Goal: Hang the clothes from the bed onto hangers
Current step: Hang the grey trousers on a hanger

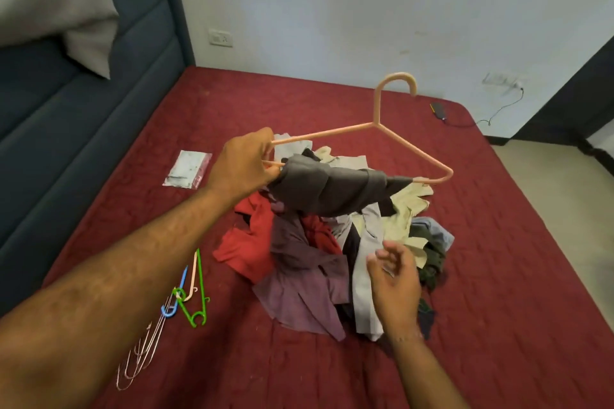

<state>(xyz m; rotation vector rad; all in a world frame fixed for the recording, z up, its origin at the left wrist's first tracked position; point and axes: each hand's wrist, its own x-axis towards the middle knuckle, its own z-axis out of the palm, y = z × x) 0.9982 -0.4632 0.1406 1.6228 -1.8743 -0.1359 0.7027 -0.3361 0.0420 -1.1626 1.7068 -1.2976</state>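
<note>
A big bed with a dark red cover fills most of the view. Near the front left, some spare hangers lie on the cover: green, blue, pink and thin wire ones. The right hand is low over the pile of clothes, with its fingers loose and holding nothing. The pile sits in the middle of the bed, with red, purple, grey, cream and dark green pieces all mixed up. Above it, the left hand grips one end of a pink hanger. A dark grey garment is draped over the hanger's bottom bar.

Further back a small plastic packet lies flat; its print is too blurry to read. At the far edge lies a small dark object with a cable. Behind stand a blue padded headboard, a grey pillow and a white wall with a switch plate.
</note>
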